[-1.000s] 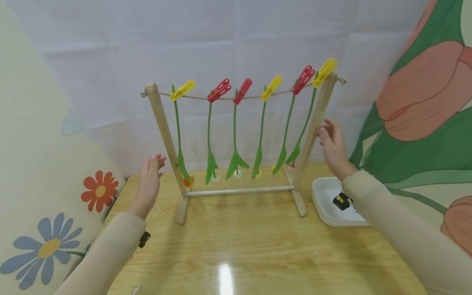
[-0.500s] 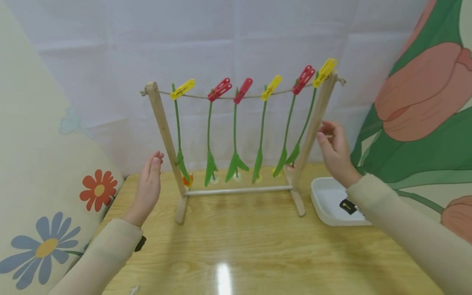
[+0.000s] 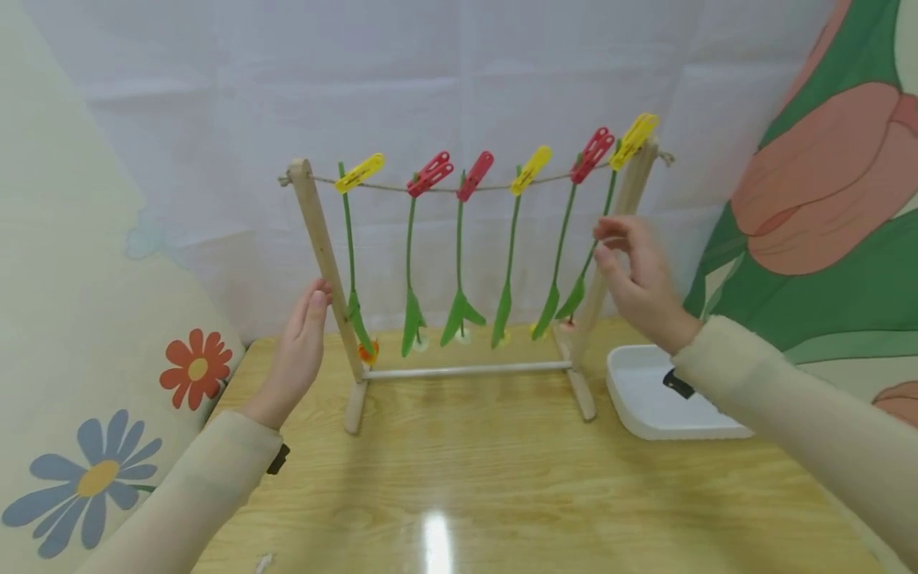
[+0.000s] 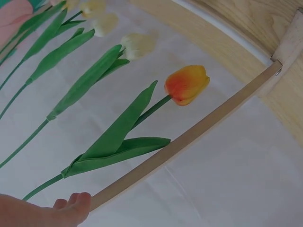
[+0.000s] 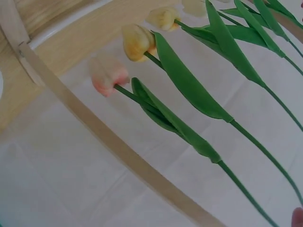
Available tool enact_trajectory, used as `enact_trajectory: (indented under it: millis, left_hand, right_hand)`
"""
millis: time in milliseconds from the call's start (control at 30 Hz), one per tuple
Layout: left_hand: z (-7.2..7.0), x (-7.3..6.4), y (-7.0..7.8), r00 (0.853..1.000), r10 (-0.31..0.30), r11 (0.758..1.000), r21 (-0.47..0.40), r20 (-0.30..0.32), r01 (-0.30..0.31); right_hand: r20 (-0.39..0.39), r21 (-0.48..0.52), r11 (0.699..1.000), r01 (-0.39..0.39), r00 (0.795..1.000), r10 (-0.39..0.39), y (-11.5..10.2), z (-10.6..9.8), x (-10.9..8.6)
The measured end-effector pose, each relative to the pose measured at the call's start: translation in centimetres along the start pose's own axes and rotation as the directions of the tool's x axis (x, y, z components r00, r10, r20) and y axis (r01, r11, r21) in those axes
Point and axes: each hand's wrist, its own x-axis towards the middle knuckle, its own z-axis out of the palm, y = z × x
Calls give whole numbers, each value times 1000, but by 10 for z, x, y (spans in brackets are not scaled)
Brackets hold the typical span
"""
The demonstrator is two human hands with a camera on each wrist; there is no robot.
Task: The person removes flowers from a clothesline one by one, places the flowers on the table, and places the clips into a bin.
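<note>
A wooden rack stands on the table, its left post [image 3: 315,231] and right post [image 3: 634,187] joined by a string. Artificial tulips hang upside down from the string, held by yellow clothespins [image 3: 361,173] and red clothespins [image 3: 430,174]. My left hand [image 3: 296,355] is beside the left post, fingers fairly straight, near the orange tulip [image 4: 187,85]; whether the fingertips touch the post is unclear. My right hand [image 3: 641,279] hovers in front of the right post, fingers loosely bent beside the stem of the pink tulip [image 5: 108,75]. Neither hand visibly holds anything.
A white tray [image 3: 631,406] sits on the wooden table [image 3: 516,478] right of the rack, partly under the right forearm. A white rod [image 3: 466,371] joins the rack's feet. White cloth [image 3: 287,72] hangs behind, with flower-painted walls on both sides.
My right hand has moved left and slightly up, from beside the right post to in front of it. My left hand has shifted slightly up and right toward the left post. The tulips hang unchanged.
</note>
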Motion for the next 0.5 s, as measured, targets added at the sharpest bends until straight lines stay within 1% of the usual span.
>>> enact_trajectory:
  millis: [133,233,333,500]
  left_hand:
    - [0,4,5,1000,23,1000,-6,2,-23]
    - [1,8,8,1000,21,1000,0,16,-21]
    - [2,12,12,999,12,1000,2,40,-12]
    - [4,20,17,998,30,999,-12,50,-30]
  right_hand:
    - [63,-45,999,29,998,-26,-7,4,9]
    - [99,-86,994,70,993,-61,-8,7,15]
    - [137,-139,982,128,985,-109,-9,10,22]
    - [188,-194,960,203,968,-167,-16,13,37]
